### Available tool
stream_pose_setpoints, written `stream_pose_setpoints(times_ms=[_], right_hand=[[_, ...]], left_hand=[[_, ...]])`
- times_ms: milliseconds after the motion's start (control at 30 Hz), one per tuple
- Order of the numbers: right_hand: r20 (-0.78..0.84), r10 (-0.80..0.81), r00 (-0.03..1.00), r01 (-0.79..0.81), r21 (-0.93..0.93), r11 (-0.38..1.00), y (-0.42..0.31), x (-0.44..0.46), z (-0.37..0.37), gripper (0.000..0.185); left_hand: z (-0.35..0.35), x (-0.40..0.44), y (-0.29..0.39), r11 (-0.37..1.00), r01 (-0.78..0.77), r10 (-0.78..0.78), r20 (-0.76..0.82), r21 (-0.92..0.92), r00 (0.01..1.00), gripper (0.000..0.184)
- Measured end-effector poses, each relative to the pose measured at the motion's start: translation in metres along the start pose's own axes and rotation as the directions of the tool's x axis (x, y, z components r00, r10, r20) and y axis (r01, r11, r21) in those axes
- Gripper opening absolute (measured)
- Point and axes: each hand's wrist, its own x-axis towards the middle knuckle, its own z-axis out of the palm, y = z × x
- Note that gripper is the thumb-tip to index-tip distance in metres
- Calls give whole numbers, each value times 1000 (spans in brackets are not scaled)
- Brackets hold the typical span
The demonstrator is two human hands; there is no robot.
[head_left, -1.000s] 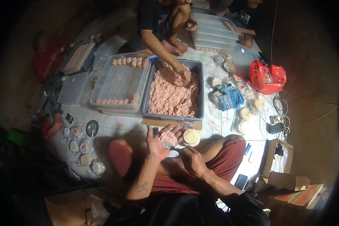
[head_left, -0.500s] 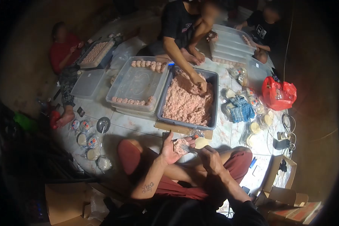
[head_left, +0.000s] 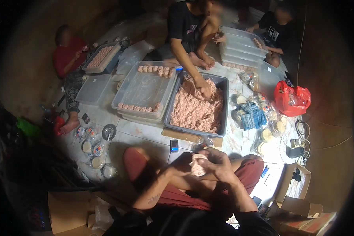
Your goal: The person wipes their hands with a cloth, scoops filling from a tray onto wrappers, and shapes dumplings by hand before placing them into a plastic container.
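Note:
A lump of pink minced filling [head_left: 198, 165] is held between my two hands above my crossed legs. My left hand [head_left: 181, 164] is on its left side, in shadow, its fingers partly hidden behind the lump. The fingers of my right hand [head_left: 218, 163] are curled around the lump's right side. Past my hands stands a grey tub [head_left: 225, 114] of pink minced mixture, with a co-worker's hand [head_left: 203, 87] in it. Left of the tub, a clear plastic box [head_left: 145, 89] carries rows of shaped pink pieces. The spreading tool is not visible now.
Packets of pale round wrappers [head_left: 267, 135] and a blue checked cloth [head_left: 251, 115] lie right of the tub, near a red plastic bag [head_left: 291, 99]. More packets [head_left: 98, 161] lie at the left. A small device [head_left: 174, 145] rests on the floor. Several co-workers sit beyond.
The pale wrapper seen at my right hand half a second ago no longer shows separately. My hands have come together around the filling, and my left palm has turned from facing up.

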Motion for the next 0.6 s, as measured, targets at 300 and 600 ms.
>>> stream_pose_setpoints(times_ms=[300, 600], right_hand=[[-197, -66, 978, 38, -140, 989, 58, -7, -33, 15], [129, -378, 917, 325, -791, 518, 60, -2, -45, 13]], left_hand=[[-19, 21, 33, 958, 269, -282, -457, -95, 844, 27], [-5, 12, 26, 954, 245, -296, -415, -174, 860, 47]])
